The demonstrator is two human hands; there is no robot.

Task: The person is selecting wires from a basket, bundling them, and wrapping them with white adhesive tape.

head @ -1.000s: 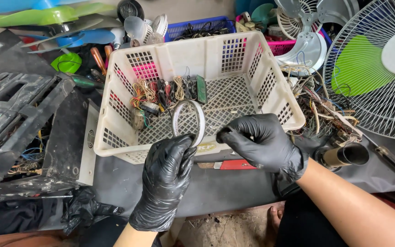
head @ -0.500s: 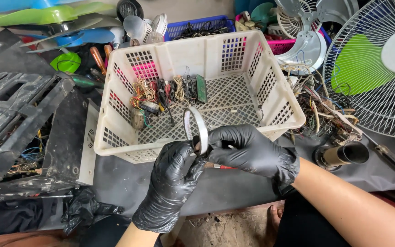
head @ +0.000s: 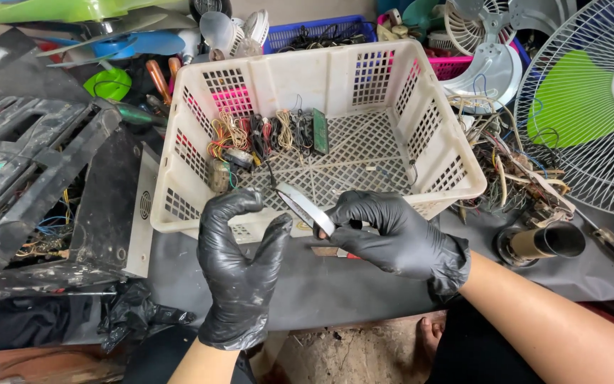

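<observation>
Both black-gloved hands, left hand [head: 244, 267] and right hand [head: 392, 235], pinched a thin silvery metal ring [head: 307, 210] by its rim, edge-on over the white perforated plastic basket [head: 421, 121]; it looked light, stiff, probably slippery.

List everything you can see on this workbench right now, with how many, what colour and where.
metal ring: one, silvery, held between both hands at the basket's near rim
basket: one, white plastic, centre
wire bundles: several, mixed colours, inside the basket at its left
circuit board: one, green, in the basket
fan guard: one, white with green blades behind, right
wire tangle: one, mixed colours, right of the basket
metal tube: one, dark, lower right
blue crate: one, behind the basket
black casing: one, left
left hand: black glove
right hand: black glove
</observation>
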